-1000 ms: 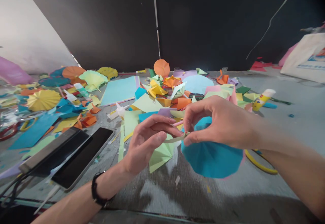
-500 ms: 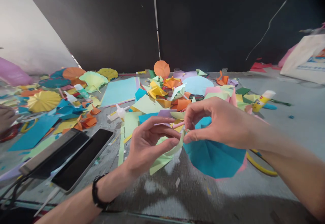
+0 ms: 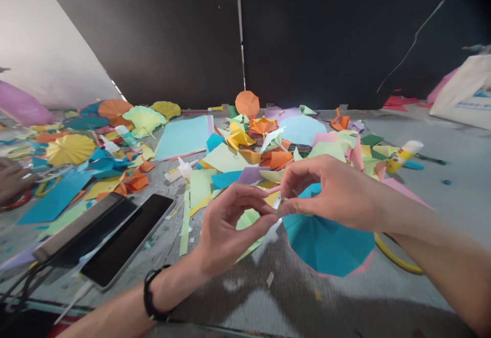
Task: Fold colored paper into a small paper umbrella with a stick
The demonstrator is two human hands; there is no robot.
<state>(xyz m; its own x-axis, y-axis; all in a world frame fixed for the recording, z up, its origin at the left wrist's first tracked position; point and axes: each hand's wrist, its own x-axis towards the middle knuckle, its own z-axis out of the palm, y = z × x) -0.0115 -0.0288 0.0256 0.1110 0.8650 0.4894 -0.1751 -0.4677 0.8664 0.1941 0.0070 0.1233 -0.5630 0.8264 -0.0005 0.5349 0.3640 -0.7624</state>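
My left hand (image 3: 238,220) and my right hand (image 3: 326,189) meet fingertip to fingertip above the table. A thin pink rolled-paper stick (image 3: 273,189) runs from behind my left fingers into my right hand's pinch. Just below it, a pale sliver of the light green paper strip (image 3: 277,203) shows between both hands; my fingers cover most of it. My left thumb and fingers are closed around that spot. Beneath my right hand is a pleated blue paper disc (image 3: 330,246) with a pink edge. A folded light green paper (image 3: 248,219) shows behind my left hand.
A black phone (image 3: 128,241) and a cabled power bank (image 3: 84,230) lie left. Coloured paper scraps, a white glue bottle (image 3: 184,168) and a yellow glue stick (image 3: 402,157) lie beyond. Another person's hand (image 3: 11,179) is at far left. A black wall (image 3: 172,36) stands behind.
The light green strip that trailed from my fingertips is now mostly hidden between them. My left thumb has moved slightly right, closer to my right thumb. The view has shifted slightly.
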